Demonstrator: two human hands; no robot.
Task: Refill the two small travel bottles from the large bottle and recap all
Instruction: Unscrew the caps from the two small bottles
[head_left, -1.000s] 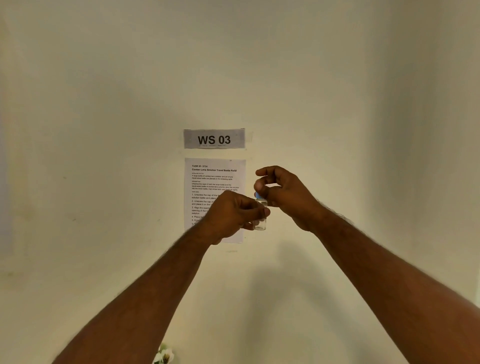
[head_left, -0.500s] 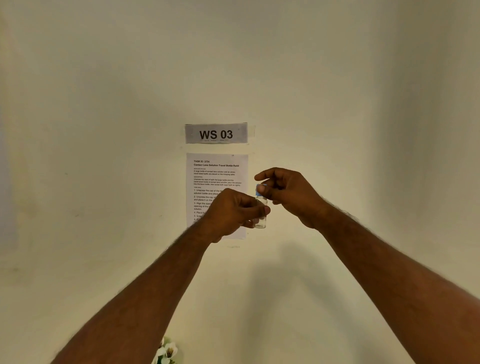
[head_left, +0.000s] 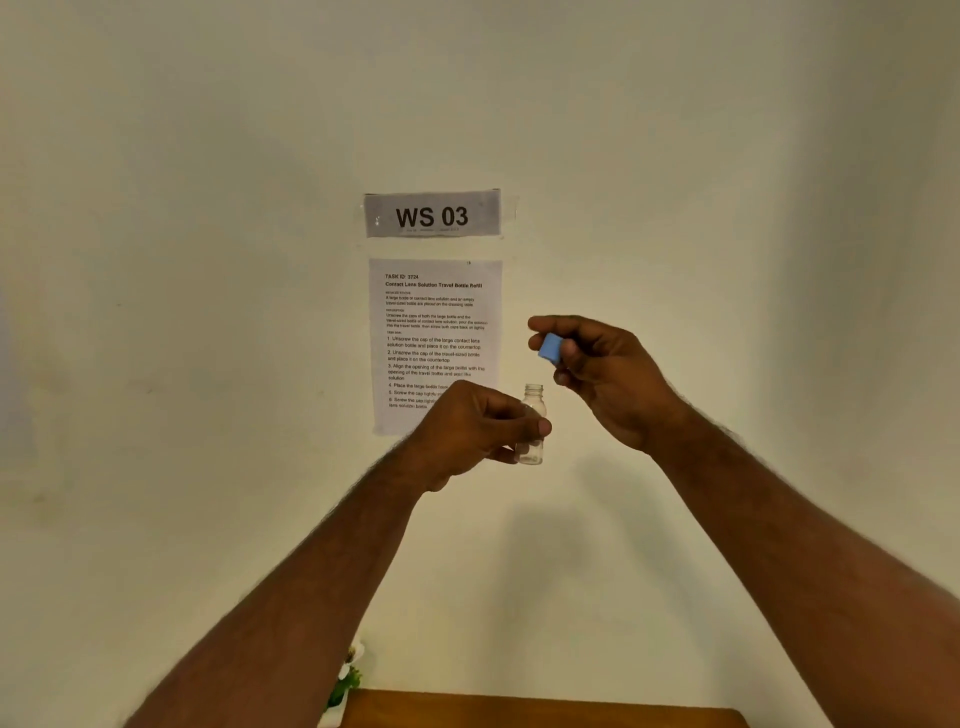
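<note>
My left hand (head_left: 475, 434) is raised in front of the wall and grips a small clear travel bottle (head_left: 532, 405) upright, its mouth bare and open. Fingers cover the bottle's middle; its neck and base show. My right hand (head_left: 605, 376) is up and to the right of the bottle, pinching a small blue cap (head_left: 549, 347) between thumb and fingers, clear of the neck. The large bottle and the other travel bottle are out of view.
A cream wall fills the view, with a "WS 03" sign (head_left: 432, 214) and a printed task sheet (head_left: 435, 322) behind my hands. A wooden tabletop edge (head_left: 545, 711) shows at the bottom, with white artificial flowers (head_left: 349, 670) at its left.
The blue cap has come off the small bottle: my right hand lifted it up and to the right. The left hand keeps holding the bottle. The view tilted slightly down.
</note>
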